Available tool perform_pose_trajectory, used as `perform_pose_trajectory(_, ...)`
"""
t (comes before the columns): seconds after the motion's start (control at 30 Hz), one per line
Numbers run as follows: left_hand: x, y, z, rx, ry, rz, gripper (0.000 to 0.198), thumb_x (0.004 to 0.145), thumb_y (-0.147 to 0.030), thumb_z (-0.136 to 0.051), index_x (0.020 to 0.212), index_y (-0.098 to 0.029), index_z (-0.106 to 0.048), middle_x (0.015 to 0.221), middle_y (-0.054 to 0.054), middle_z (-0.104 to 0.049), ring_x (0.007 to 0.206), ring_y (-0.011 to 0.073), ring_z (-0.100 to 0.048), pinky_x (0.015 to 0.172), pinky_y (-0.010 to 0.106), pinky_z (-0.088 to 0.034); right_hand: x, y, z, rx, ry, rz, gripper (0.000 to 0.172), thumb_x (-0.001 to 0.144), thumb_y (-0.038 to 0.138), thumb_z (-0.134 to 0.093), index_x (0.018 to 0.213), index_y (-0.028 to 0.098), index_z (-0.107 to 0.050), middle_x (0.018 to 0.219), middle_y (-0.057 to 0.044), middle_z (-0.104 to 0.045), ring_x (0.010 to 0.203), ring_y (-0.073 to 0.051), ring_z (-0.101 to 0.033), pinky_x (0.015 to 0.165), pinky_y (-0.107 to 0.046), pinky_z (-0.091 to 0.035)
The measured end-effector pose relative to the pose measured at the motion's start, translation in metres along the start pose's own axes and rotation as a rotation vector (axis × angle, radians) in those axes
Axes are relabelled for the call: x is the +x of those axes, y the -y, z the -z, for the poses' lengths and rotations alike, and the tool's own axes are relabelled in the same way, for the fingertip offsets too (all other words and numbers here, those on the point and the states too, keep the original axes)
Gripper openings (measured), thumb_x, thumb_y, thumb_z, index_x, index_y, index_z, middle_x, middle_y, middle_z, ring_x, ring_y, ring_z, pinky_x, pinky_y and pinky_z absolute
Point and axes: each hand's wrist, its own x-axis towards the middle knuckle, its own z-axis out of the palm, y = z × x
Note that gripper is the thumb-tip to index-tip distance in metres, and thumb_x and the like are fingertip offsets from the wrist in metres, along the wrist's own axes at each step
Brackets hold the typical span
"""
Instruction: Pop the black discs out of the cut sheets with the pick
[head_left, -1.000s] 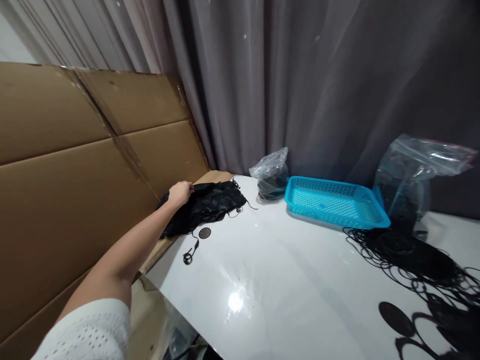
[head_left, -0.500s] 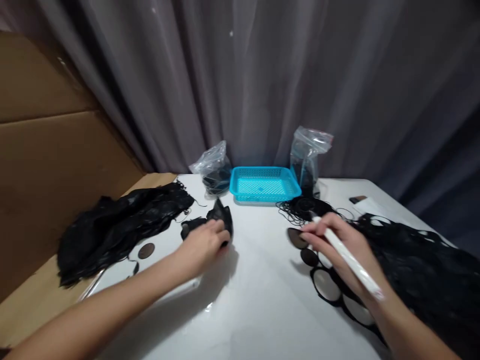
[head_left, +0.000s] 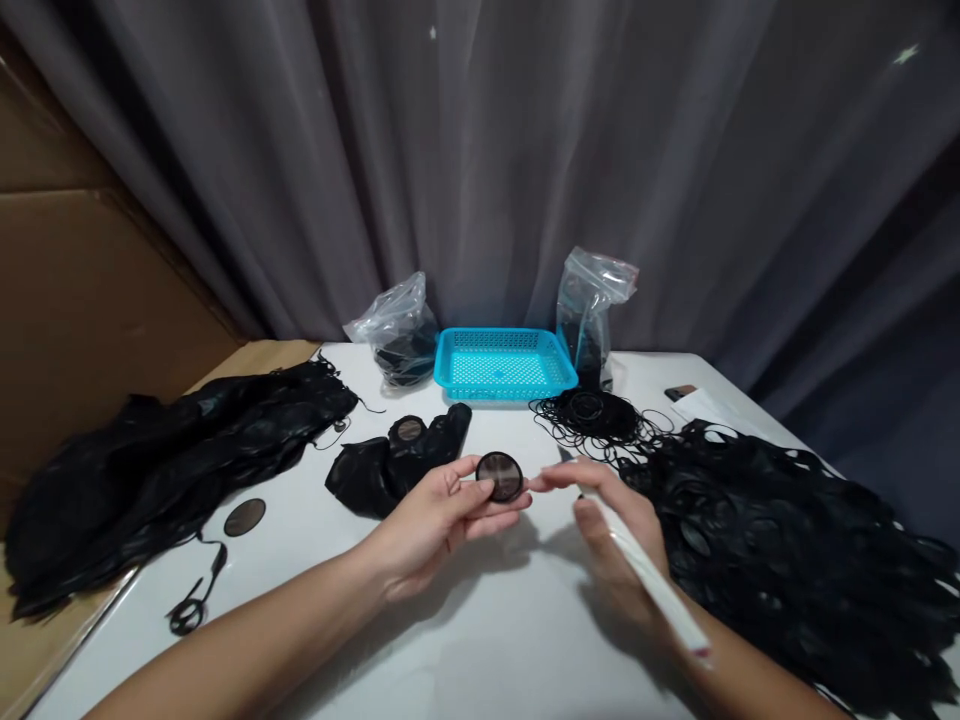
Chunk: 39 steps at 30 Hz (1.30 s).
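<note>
My left hand (head_left: 439, 515) pinches a small round black disc with a mesh face (head_left: 500, 475) between thumb and fingers, above the white table (head_left: 465, 640). My right hand (head_left: 607, 520) is closed around a white pen-like tool (head_left: 649, 580), its fingertips almost touching the disc's right edge. Just behind my left hand lies a small heap of black pieces (head_left: 397, 462) with another disc on top.
A large black pile (head_left: 165, 470) lies at the left, a bigger pile of black rings (head_left: 787, 540) at the right. A blue basket (head_left: 502, 362) stands at the back between two plastic bags (head_left: 396, 330) (head_left: 592, 310). A loose disc (head_left: 244, 516) lies near cardboard (head_left: 90, 300).
My left hand came off the small black heap and now holds up a disc at centre. My right hand left the rings on the table and met the disc. The view swung right.
</note>
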Motion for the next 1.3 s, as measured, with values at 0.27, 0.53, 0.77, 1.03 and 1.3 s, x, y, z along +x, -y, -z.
perform_pose_trajectory(0.27, -0.007, -0.01, -0.008, 0.071, 0.104, -0.006, 0.032, 0.096, -0.017, -0.063, 0.127, -0.011, -0.062, 0.133, 0.017, -0.062, 0.124, 0.0254, -0.061, 0.104, 0.031, -0.049, -0.007, 0.009, -0.001, 0.246, -0.085, -0.289, 0.025, 0.103, 0.034, -0.047, 0.126, 0.029, -0.057, 0.107, -0.004, -0.07, 0.087, -0.013, -0.068, 0.078, -0.026, -0.055)
perform_pose_trajectory(0.53, -0.004, -0.001, -0.006, 0.121, 0.058, 0.005, 0.026, 0.093, -0.025, -0.068, 0.116, -0.013, -0.072, 0.12, 0.013, -0.07, 0.105, 0.0182, -0.069, 0.098, 0.028, -0.05, -0.014, 0.014, -0.007, 0.242, 0.01, -0.343, 0.007, 0.096, 0.024, -0.062, 0.103, 0.026, -0.061, 0.103, -0.001, -0.074, 0.093, -0.013, -0.071, 0.081, -0.023, -0.056)
perform_pose_trajectory(0.77, -0.001, 0.002, 0.002, 0.23, -0.034, -0.122, 0.03, 0.082, -0.021, -0.08, 0.111, -0.017, -0.075, 0.095, 0.004, -0.073, 0.081, 0.0087, -0.064, 0.076, 0.017, -0.048, -0.002, 0.018, -0.002, 0.278, -0.035, -0.277, 0.003, 0.091, 0.021, -0.066, 0.092, 0.024, -0.064, 0.094, -0.001, -0.071, 0.09, -0.012, -0.069, 0.079, -0.022, -0.054)
perform_pose_trajectory(1.03, 0.002, 0.002, 0.002, 0.162, -0.135, -0.123, 0.03, 0.072, -0.025, -0.088, 0.096, -0.013, -0.075, 0.079, 0.006, -0.073, 0.07, 0.0107, -0.067, 0.07, 0.02, -0.052, -0.006, 0.019, -0.006, 0.219, 0.101, -0.282, 0.005, 0.091, 0.019, -0.064, 0.089, 0.023, -0.062, 0.111, -0.002, -0.071, 0.106, -0.017, -0.068, 0.089, -0.029, -0.053)
perform_pose_trajectory(1.3, -0.001, 0.005, 0.0, 0.178, -0.122, -0.134, 0.033, 0.077, -0.023, -0.084, 0.107, -0.016, -0.073, 0.089, 0.003, -0.07, 0.078, 0.0137, -0.072, 0.077, 0.023, -0.056, -0.006, 0.019, -0.007, 0.149, 0.082, -0.307, 0.003, 0.092, 0.023, -0.063, 0.089, 0.023, -0.062, 0.112, -0.003, -0.072, 0.107, -0.017, -0.068, 0.089, -0.028, -0.054)
